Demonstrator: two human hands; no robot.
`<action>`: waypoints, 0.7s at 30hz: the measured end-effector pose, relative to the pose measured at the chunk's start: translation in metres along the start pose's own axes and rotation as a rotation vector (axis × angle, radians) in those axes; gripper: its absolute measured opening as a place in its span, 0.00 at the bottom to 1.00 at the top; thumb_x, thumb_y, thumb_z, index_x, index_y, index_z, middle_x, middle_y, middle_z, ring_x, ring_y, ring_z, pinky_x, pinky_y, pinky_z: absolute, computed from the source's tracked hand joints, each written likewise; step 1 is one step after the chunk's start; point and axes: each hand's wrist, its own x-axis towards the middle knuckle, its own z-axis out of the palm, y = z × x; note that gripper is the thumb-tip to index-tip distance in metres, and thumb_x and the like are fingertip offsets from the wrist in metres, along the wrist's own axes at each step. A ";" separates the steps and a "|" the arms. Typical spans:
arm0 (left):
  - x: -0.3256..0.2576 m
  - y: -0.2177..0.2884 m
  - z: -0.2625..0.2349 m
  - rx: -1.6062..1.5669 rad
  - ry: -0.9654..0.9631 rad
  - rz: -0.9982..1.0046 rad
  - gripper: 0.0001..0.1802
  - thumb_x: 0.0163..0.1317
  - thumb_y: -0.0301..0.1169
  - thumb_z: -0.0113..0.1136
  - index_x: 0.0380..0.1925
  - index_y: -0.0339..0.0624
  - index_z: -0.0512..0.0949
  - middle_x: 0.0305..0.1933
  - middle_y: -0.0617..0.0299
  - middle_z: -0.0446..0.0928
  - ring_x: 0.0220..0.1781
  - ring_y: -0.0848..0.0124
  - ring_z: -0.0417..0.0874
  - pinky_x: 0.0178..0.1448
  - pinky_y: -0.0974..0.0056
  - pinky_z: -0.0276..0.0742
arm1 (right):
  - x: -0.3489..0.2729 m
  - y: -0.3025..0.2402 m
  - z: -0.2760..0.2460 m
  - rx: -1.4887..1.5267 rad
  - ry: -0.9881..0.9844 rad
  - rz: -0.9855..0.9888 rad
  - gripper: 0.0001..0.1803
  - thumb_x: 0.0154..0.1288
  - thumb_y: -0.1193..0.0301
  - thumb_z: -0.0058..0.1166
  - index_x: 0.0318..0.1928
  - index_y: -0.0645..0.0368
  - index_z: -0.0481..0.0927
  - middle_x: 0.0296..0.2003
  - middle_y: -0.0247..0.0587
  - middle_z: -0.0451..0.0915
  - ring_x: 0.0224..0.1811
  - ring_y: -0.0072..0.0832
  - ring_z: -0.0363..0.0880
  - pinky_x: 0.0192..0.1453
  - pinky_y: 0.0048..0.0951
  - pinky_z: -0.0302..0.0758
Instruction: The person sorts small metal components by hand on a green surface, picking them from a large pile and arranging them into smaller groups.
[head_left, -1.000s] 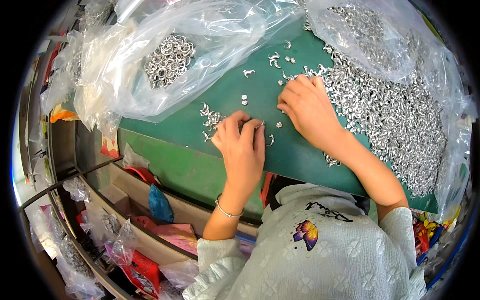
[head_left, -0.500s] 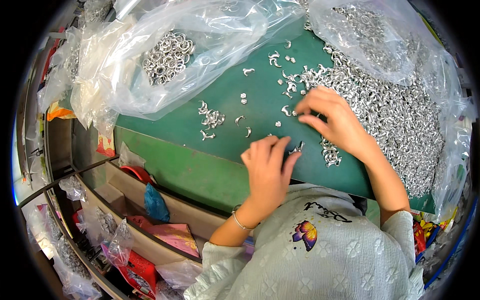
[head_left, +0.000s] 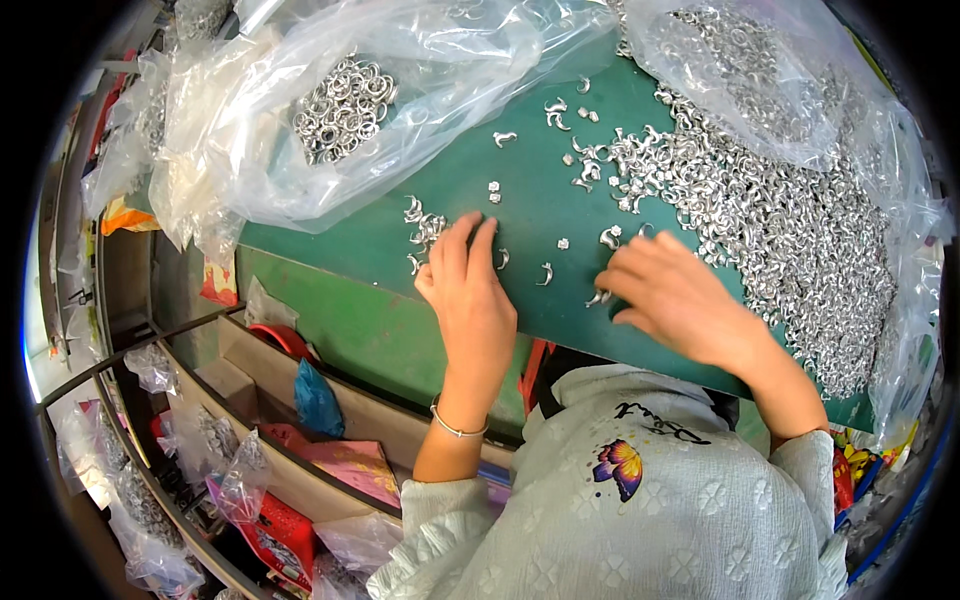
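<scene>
My left hand (head_left: 468, 300) reaches over the green table top (head_left: 400, 195), its fingers stretched out beside a small cluster of curved silver metal pieces (head_left: 430, 230). I see nothing held in it. My right hand (head_left: 685, 300) hovers lower on the right with fingers bent and apart from the thumb. A curved silver piece (head_left: 598, 298) lies by its fingertips; whether they touch it I cannot tell. Between the hands are a single curved piece (head_left: 546, 273) and a small knobbly silver bead (head_left: 563, 243). Another curved piece (head_left: 610, 237) is just beyond the right fingers.
A large heap of curved silver pieces (head_left: 800, 260) covers the table's right side, partly under a clear plastic bag (head_left: 790, 130). Silver rings (head_left: 345, 105) lie inside another clear bag at the back left. Below the table's left edge stand open compartments with a blue bag (head_left: 317, 398).
My left hand has moved left and away from me, to the small cluster. My right hand has come nearer to me, to the curved piece that was by my left thumb.
</scene>
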 end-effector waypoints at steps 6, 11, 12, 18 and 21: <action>-0.007 -0.001 -0.007 -0.096 0.063 0.009 0.21 0.57 0.17 0.56 0.52 0.42 0.78 0.59 0.58 0.73 0.60 0.60 0.71 0.64 0.56 0.58 | 0.021 0.002 0.025 0.053 0.167 -0.027 0.07 0.54 0.76 0.57 0.35 0.60 0.75 0.34 0.41 0.71 0.41 0.38 0.72 0.46 0.35 0.68; -0.008 0.009 -0.006 -0.065 -0.098 0.225 0.16 0.54 0.26 0.66 0.45 0.46 0.81 0.58 0.58 0.72 0.61 0.57 0.70 0.62 0.51 0.57 | 0.022 -0.003 0.018 0.247 0.245 0.027 0.11 0.52 0.77 0.62 0.35 0.61 0.74 0.37 0.42 0.70 0.43 0.39 0.73 0.45 0.37 0.70; -0.006 0.005 0.001 -0.060 -0.088 0.222 0.15 0.54 0.26 0.65 0.43 0.46 0.80 0.57 0.58 0.72 0.61 0.56 0.70 0.63 0.51 0.57 | 0.023 -0.006 0.021 0.211 0.254 0.008 0.10 0.53 0.76 0.62 0.35 0.61 0.74 0.37 0.42 0.70 0.43 0.39 0.73 0.46 0.37 0.70; 0.009 -0.018 -0.001 0.048 0.096 0.112 0.10 0.54 0.22 0.64 0.37 0.43 0.81 0.55 0.58 0.74 0.59 0.56 0.72 0.65 0.53 0.59 | 0.007 -0.011 0.033 0.117 0.089 -0.027 0.09 0.56 0.74 0.60 0.35 0.61 0.74 0.37 0.42 0.69 0.45 0.39 0.72 0.47 0.37 0.70; 0.005 -0.013 -0.004 0.029 0.169 0.093 0.11 0.54 0.21 0.64 0.38 0.41 0.81 0.51 0.57 0.76 0.56 0.57 0.75 0.62 0.56 0.64 | -0.012 0.004 0.015 0.267 0.047 -0.028 0.08 0.56 0.75 0.60 0.37 0.60 0.76 0.38 0.43 0.71 0.45 0.40 0.73 0.49 0.37 0.71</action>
